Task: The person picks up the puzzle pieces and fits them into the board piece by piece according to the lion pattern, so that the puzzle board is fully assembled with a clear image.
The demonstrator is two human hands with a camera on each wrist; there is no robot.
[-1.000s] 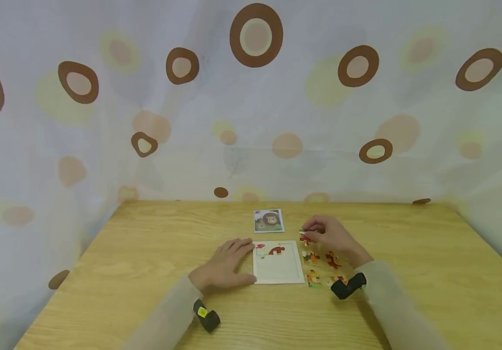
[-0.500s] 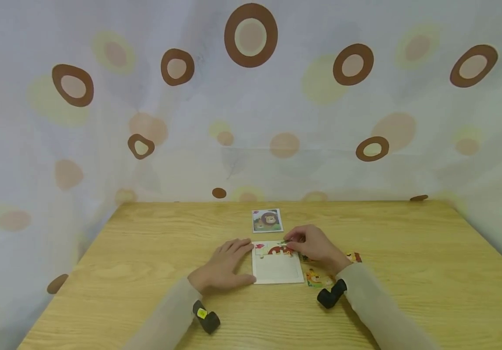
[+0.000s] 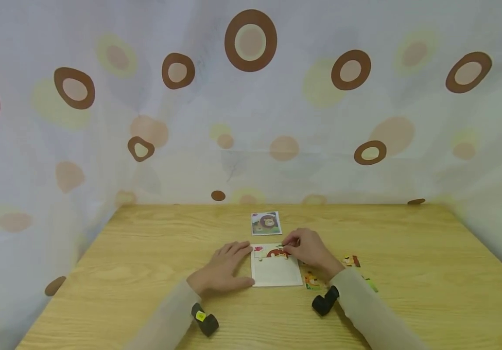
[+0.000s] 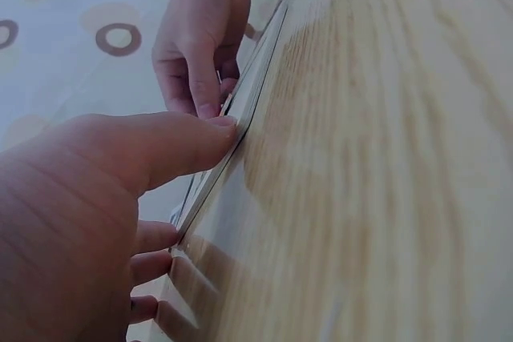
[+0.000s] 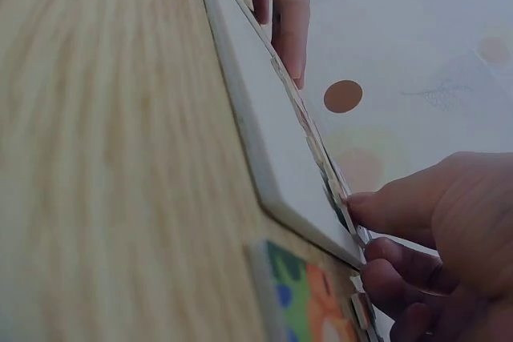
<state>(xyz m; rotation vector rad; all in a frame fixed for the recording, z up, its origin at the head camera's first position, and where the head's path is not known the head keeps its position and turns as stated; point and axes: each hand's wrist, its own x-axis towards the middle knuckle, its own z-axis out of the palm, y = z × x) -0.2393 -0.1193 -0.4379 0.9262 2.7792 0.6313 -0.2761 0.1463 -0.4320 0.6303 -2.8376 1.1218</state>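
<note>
A white square puzzle tray [image 3: 277,273] lies on the table, with joined pieces along its far edge: a pink shape at the left corner, then brown mane parts. At the tray's far right corner my right hand [image 3: 312,249] pinches a puzzle piece [image 3: 284,253] between thumb and fingers, largely covered by the fingertips. In the right wrist view the thumb presses at the end of the row of pieces [image 5: 315,148]. My left hand [image 3: 224,270] lies spread along the tray's left side; its thumb and fingertips touch the edge, as the left wrist view confirms.
Behind the tray lies a lion picture card [image 3: 266,223]. Loose puzzle pieces lie right of the tray, one near its corner [image 3: 312,282], another [image 3: 350,261] beyond the right wrist; the right forearm partly hides others. A patterned curtain [image 3: 251,146] closes off the table's back.
My right hand has carried a puzzle piece from the loose pieces leftward to the tray's far right corner, and stays there over the last half second. My left hand has kept its place.
</note>
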